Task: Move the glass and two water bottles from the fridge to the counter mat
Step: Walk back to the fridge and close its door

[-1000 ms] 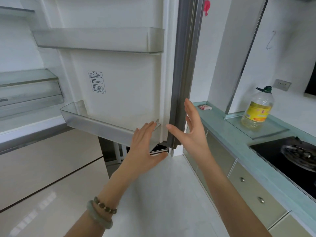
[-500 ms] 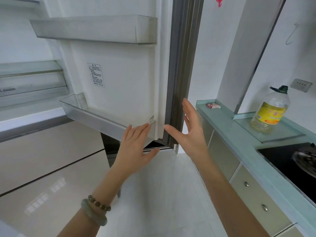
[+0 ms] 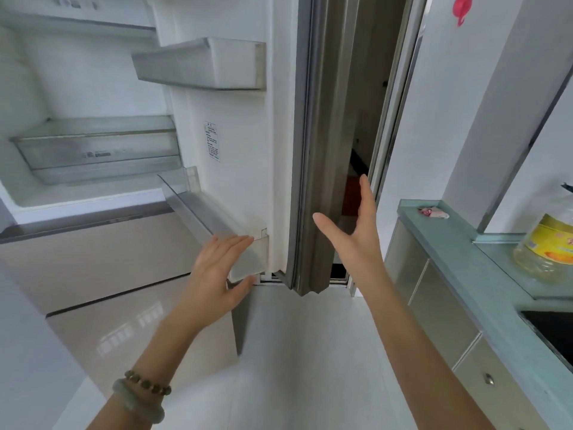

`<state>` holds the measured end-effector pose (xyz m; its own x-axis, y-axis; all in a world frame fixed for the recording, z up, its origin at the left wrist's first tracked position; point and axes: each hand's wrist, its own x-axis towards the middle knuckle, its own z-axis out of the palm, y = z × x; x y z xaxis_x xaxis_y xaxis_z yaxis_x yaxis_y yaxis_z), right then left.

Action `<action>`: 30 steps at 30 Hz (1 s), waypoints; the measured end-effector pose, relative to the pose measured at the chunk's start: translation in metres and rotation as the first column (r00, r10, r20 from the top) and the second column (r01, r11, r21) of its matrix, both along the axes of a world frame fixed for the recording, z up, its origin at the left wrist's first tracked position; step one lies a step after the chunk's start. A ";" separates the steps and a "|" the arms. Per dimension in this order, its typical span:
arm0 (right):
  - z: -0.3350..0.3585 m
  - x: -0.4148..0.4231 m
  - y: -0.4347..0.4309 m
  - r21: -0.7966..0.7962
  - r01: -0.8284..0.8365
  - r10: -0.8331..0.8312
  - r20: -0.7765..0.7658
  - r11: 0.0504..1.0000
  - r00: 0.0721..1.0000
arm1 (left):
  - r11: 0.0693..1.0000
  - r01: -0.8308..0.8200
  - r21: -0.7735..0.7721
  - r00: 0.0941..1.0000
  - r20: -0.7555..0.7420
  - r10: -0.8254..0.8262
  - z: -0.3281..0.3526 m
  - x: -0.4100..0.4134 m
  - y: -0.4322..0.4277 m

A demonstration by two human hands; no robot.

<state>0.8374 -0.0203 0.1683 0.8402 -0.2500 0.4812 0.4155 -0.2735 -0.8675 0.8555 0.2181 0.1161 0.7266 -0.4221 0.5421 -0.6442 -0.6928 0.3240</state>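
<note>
The fridge door (image 3: 248,144) stands open, its inner side with two door bins facing me. My left hand (image 3: 221,271) is open, fingers on the corner of the lower door bin (image 3: 214,225), thumb under it. My right hand (image 3: 356,231) is open with fingers spread, held just right of the door's steel outer edge (image 3: 322,181); whether it touches the edge I cannot tell. Neither hand holds anything. The fridge shelves (image 3: 93,147) and both bins look bare. No glass, water bottles or counter mat are in view.
A pale green counter (image 3: 459,268) runs along the right with drawers below. An oil bottle with a yellow label (image 3: 548,243) stands on it, a small pink wrapper (image 3: 432,212) lies at its far end, and a black stove (image 3: 555,327) sits nearer. A red hook (image 3: 462,9) hangs on the wall.
The fridge door has swung further towards the fridge and shows more edge-on. Both hands moved with it, the left staying on the lower bin. The view turned left, showing more fridge interior.
</note>
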 end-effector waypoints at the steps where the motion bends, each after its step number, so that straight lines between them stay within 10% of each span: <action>1: 0.003 0.002 0.004 0.005 -0.019 0.019 -0.011 1.000 1.000 | 1.000 -0.023 -0.008 1.000 0.000 0.023 -0.002 -0.003 0.007; 30: 0.006 0.011 0.206 -0.188 -0.674 0.692 0.047 0.715 0.721 | 0.806 -0.559 -0.194 0.789 0.174 0.590 0.036 -0.103 0.152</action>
